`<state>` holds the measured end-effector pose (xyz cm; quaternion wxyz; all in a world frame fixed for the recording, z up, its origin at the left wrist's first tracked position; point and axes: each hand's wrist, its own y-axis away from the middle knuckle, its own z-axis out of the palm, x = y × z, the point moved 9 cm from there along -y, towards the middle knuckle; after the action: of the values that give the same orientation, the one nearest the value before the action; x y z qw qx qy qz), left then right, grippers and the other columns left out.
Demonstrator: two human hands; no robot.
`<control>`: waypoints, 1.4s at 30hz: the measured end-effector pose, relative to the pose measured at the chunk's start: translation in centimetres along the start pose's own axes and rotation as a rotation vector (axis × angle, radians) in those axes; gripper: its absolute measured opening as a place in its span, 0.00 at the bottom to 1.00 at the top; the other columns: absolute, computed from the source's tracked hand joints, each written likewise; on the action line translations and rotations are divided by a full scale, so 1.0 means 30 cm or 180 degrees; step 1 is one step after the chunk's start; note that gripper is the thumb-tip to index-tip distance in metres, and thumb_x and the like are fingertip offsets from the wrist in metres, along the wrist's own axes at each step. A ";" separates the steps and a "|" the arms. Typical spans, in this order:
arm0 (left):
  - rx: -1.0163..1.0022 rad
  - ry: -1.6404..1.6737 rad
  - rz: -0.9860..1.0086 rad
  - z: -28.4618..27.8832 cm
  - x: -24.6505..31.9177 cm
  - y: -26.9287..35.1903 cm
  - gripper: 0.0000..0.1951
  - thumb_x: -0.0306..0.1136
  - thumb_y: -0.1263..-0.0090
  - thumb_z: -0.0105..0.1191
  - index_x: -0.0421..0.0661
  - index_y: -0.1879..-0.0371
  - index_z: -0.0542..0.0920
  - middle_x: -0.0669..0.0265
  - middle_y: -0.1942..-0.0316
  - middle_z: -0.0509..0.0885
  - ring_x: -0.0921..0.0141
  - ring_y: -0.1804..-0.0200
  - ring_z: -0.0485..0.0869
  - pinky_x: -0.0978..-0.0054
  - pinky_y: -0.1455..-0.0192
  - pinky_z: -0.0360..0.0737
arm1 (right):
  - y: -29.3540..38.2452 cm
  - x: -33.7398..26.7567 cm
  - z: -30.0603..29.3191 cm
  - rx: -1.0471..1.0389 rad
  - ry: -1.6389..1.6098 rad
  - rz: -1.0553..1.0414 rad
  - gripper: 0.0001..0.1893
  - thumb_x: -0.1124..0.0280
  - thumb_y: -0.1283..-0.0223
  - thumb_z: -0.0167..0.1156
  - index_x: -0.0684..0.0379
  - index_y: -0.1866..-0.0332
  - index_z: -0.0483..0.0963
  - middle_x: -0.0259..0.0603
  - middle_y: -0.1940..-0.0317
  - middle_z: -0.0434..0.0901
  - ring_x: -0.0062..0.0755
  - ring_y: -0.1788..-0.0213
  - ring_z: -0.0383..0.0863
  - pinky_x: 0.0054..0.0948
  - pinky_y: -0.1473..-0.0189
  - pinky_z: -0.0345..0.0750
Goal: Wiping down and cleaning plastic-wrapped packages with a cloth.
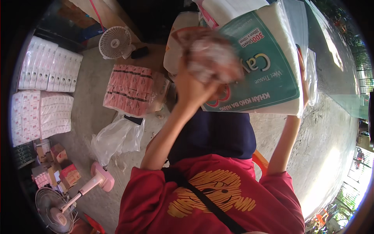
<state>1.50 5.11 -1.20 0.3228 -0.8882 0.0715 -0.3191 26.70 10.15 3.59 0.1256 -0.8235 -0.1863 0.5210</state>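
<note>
My left hand is raised in front of me and grips a blurred, reddish and white crumpled bundle, too smeared by motion to name exactly. Behind and beside that bundle, a large plastic-wrapped pack of dry tissues with a green printed panel stands tilted above my lap. Its right edge is held by my right hand, partly hidden behind the pack. Clear plastic film hangs by that edge. More white wrapped packs lie just beyond.
Pink wrapped packs and a small white fan are at the left, with a clear plastic bag on the concrete floor. Stacked tissue bales, small cartons and a pink standing fan stand farther left.
</note>
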 end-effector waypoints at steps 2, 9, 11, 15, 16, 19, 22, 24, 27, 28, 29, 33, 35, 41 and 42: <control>0.0058 -0.0148 0.0011 -0.030 -0.117 0.036 0.28 0.39 0.58 0.63 0.47 0.53 0.76 0.51 0.49 0.69 0.54 0.52 0.76 0.60 0.56 0.77 | -0.008 -0.032 -0.033 -0.0048 -0.0328 0.0039 0.22 0.61 0.32 0.39 0.61 0.39 0.65 0.43 0.41 0.68 0.26 0.42 0.67 0.26 0.37 0.60; 0.0092 0.0939 -0.0708 -0.080 0.031 -0.096 0.26 0.40 0.57 0.62 0.45 0.55 0.76 0.47 0.46 0.68 0.52 0.47 0.73 0.60 0.53 0.77 | -0.022 -0.057 -0.097 -0.0173 0.0916 0.0028 0.16 0.71 0.35 0.48 0.57 0.44 0.71 0.41 0.49 0.74 0.24 0.50 0.73 0.22 0.48 0.69; 0.0349 0.0897 0.0370 -0.123 0.295 -0.148 0.28 0.39 0.60 0.62 0.45 0.55 0.75 0.46 0.45 0.67 0.48 0.48 0.73 0.58 0.53 0.77 | -0.020 -0.063 -0.066 -0.0002 0.0524 0.0529 0.19 0.70 0.36 0.48 0.63 0.40 0.66 0.41 0.48 0.72 0.25 0.52 0.73 0.22 0.47 0.68; -0.0061 0.0779 0.1042 -0.005 0.534 -0.058 0.22 0.42 0.60 0.63 0.58 0.60 0.79 0.59 0.46 0.69 0.53 0.51 0.73 0.61 0.57 0.78 | 0.079 -0.148 -0.010 0.0108 -0.2404 0.1367 0.23 0.72 0.42 0.51 0.67 0.40 0.61 0.47 0.44 0.68 0.35 0.40 0.66 0.27 0.38 0.61; 0.0041 0.0615 0.1150 0.012 0.530 -0.020 0.19 0.43 0.58 0.63 0.63 0.62 0.80 0.64 0.47 0.71 0.56 0.52 0.74 0.64 0.57 0.78 | 0.073 -0.112 -0.011 0.0085 -0.2419 0.1371 0.23 0.72 0.42 0.51 0.67 0.40 0.61 0.47 0.44 0.68 0.35 0.40 0.66 0.27 0.38 0.61; -0.0276 0.0500 0.0879 0.036 0.334 0.076 0.19 0.47 0.65 0.64 0.65 0.68 0.81 0.68 0.48 0.68 0.59 0.53 0.71 0.66 0.63 0.75 | 0.017 0.061 -0.113 0.0402 0.0070 0.0763 0.18 0.66 0.34 0.46 0.67 0.45 0.68 0.42 0.51 0.74 0.25 0.48 0.71 0.24 0.43 0.63; -0.0438 0.0106 0.0573 -0.017 0.107 0.141 0.20 0.46 0.63 0.65 0.59 0.66 0.80 0.65 0.51 0.70 0.58 0.54 0.72 0.64 0.60 0.74 | 0.016 0.082 -0.134 0.0754 -0.0160 0.0513 0.19 0.65 0.35 0.49 0.63 0.42 0.67 0.40 0.46 0.73 0.27 0.48 0.73 0.24 0.44 0.68; -0.0250 -0.0348 -0.0039 -0.065 -0.094 0.173 0.23 0.44 0.62 0.66 0.52 0.63 0.79 0.60 0.53 0.71 0.55 0.55 0.72 0.63 0.58 0.74 | 0.020 0.080 -0.126 0.0876 -0.0453 0.0579 0.19 0.65 0.35 0.49 0.63 0.42 0.68 0.40 0.47 0.73 0.26 0.48 0.73 0.24 0.45 0.69; -0.0214 0.0079 -0.1009 -0.141 -0.215 0.137 0.30 0.36 0.59 0.66 0.44 0.52 0.73 0.53 0.52 0.70 0.50 0.50 0.69 0.58 0.50 0.71 | 0.022 0.072 -0.131 0.1046 -0.0723 0.0527 0.18 0.62 0.35 0.49 0.62 0.45 0.70 0.41 0.51 0.75 0.26 0.53 0.76 0.24 0.50 0.74; -0.0214 0.0066 -0.1015 -0.153 -0.205 0.109 0.30 0.36 0.59 0.66 0.44 0.52 0.73 0.53 0.52 0.70 0.50 0.50 0.69 0.58 0.50 0.71 | 0.027 0.049 -0.135 0.1143 -0.0701 0.0399 0.18 0.62 0.35 0.49 0.61 0.46 0.71 0.42 0.52 0.76 0.26 0.54 0.77 0.24 0.52 0.75; 0.0085 -0.0003 -0.0555 -0.185 -0.144 0.060 0.32 0.35 0.58 0.65 0.41 0.50 0.71 0.52 0.51 0.69 0.50 0.48 0.68 0.58 0.48 0.70 | 0.033 0.019 -0.134 0.1241 -0.0670 0.0268 0.17 0.62 0.35 0.49 0.61 0.47 0.71 0.43 0.52 0.76 0.26 0.55 0.77 0.25 0.53 0.77; 0.0379 0.0913 0.0224 -0.210 0.175 -0.059 0.33 0.38 0.57 0.61 0.42 0.47 0.70 0.50 0.48 0.67 0.52 0.45 0.67 0.57 0.44 0.68 | 0.094 -0.040 -0.094 0.1642 -0.0731 -0.0116 0.17 0.64 0.35 0.49 0.61 0.46 0.69 0.43 0.55 0.76 0.27 0.58 0.79 0.25 0.58 0.79; 0.0079 0.1195 0.0538 -0.163 0.353 -0.046 0.27 0.36 0.62 0.62 0.55 0.55 0.78 0.57 0.43 0.66 0.53 0.44 0.67 0.54 0.44 0.68 | 0.166 0.000 -0.052 0.1973 0.0064 -0.0202 0.18 0.64 0.34 0.48 0.60 0.43 0.66 0.45 0.52 0.74 0.28 0.54 0.76 0.30 0.51 0.76; 0.0258 0.0211 -0.0174 -0.076 0.044 0.016 0.24 0.37 0.59 0.63 0.47 0.58 0.78 0.57 0.49 0.73 0.58 0.49 0.74 0.62 0.54 0.75 | 0.240 0.038 -0.007 0.1902 -0.0802 0.0363 0.12 0.71 0.32 0.41 0.68 0.52 0.66 0.39 0.59 0.72 0.22 0.58 0.70 0.21 0.55 0.68; 0.0627 0.0337 -0.0551 -0.097 -0.079 0.029 0.26 0.39 0.55 0.61 0.41 0.55 0.75 0.52 0.51 0.73 0.54 0.51 0.75 0.61 0.54 0.75 | 0.253 0.067 0.000 0.1725 -0.0796 0.0422 0.13 0.71 0.32 0.41 0.67 0.49 0.64 0.41 0.55 0.72 0.24 0.54 0.71 0.23 0.52 0.69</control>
<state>-2.08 3.70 -1.26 0.3755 -0.8370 -0.0200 -0.3976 28.82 4.21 -1.08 0.2825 -0.6998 -0.0004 0.6561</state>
